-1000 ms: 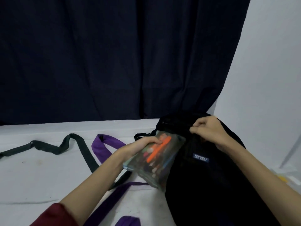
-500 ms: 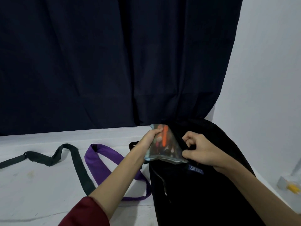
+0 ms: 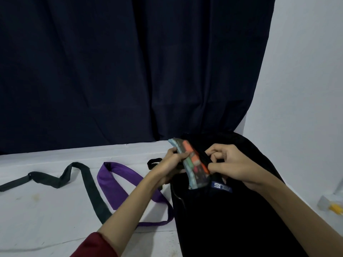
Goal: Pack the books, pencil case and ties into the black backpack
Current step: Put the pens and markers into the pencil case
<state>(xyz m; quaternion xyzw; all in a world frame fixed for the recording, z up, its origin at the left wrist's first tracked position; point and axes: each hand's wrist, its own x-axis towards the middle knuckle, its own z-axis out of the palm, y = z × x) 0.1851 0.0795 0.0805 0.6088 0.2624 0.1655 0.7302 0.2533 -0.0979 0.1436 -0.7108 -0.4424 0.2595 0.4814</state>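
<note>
Pencil case (image 3: 193, 164) now upended, lower end entering black backpack (image 3: 222, 219) — left hand (image 3: 172, 164) grip holds it; right hand (image 3: 230, 164) grip pinches mouth open. Ties (image 3: 118, 182) remain left of grips on counter (image 3: 37, 210).

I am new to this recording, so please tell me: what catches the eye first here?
First, the clear pencil case with orange items inside, held by both hands above the black backpack at centre right. Then the purple tie and black tie lying on the white table to the left.
</note>
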